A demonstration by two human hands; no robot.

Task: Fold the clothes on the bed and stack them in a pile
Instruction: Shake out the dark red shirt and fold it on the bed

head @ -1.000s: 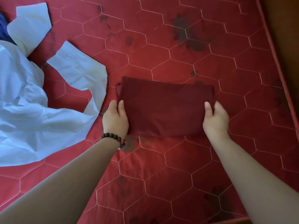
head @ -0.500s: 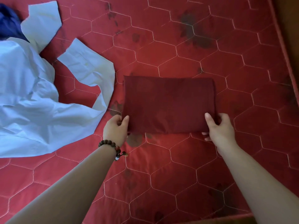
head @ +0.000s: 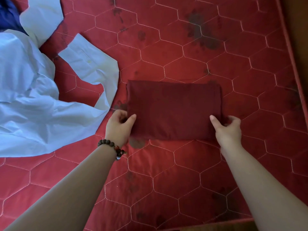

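A dark red garment (head: 173, 109), folded into a flat rectangle, lies on the red quilted mattress (head: 183, 172). My left hand (head: 119, 127) pinches its near left corner, thumb on top, fingers curled under the edge. At the near right corner my right hand (head: 227, 129) grips the same way. A beaded bracelet sits on my left wrist. To the left lies an unfolded light blue shirt (head: 33, 105), its sleeves spread toward the folded piece.
A dark blue cloth (head: 7, 15) shows at the top left corner behind the shirt. The mattress edge (head: 293, 64) runs down the right side, with brown floor beyond. Dark stains mark the mattress surface.
Both hands have slid from the garment's side edges down to its near corners. The folded garment now lies squarer and flatter.
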